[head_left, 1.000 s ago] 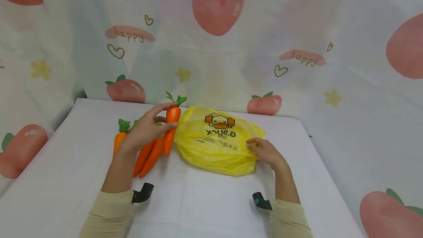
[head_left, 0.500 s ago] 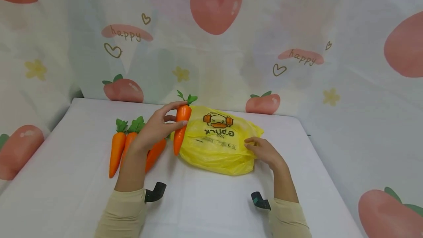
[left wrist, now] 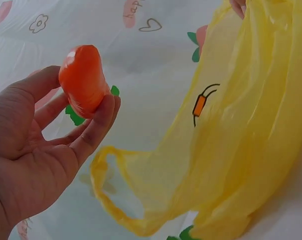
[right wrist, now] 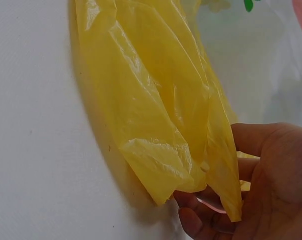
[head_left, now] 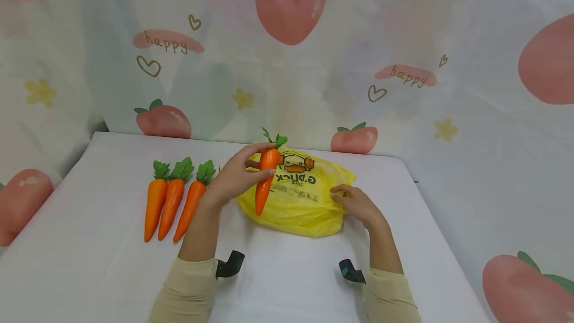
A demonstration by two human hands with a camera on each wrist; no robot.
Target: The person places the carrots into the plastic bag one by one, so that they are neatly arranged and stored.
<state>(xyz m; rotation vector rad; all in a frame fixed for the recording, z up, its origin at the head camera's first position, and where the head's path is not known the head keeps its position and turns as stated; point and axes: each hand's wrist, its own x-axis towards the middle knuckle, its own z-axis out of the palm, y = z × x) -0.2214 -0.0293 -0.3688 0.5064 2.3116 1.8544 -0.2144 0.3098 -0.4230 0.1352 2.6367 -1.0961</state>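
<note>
My left hand [head_left: 235, 176] holds an orange carrot [head_left: 266, 176] with green leaves between thumb and fingers, its tip pointing down. The carrot is in front of the left part of a yellow plastic bag [head_left: 309, 218] printed with a duck. In the left wrist view, the carrot [left wrist: 83, 82] is apart from the bag, near its loop handle [left wrist: 123, 215]. My right hand [head_left: 356, 203] grips the bag's right edge; in the right wrist view, the bag's corner [right wrist: 223, 185] lies between its fingers. Part of those fingers is hidden behind the plastic.
Three carrots lie side by side on the white table left of my left arm: one at the left [head_left: 155, 206], one in the middle [head_left: 172, 206] and one at the right [head_left: 190, 208], partly covered by the forearm. A fruit-printed cloth [head_left: 305, 83] hangs behind.
My left hand has carried the carrot to the right, from the bag's left edge to in front of the bag. More of the carrots on the table now show. My right hand stays at the bag.
</note>
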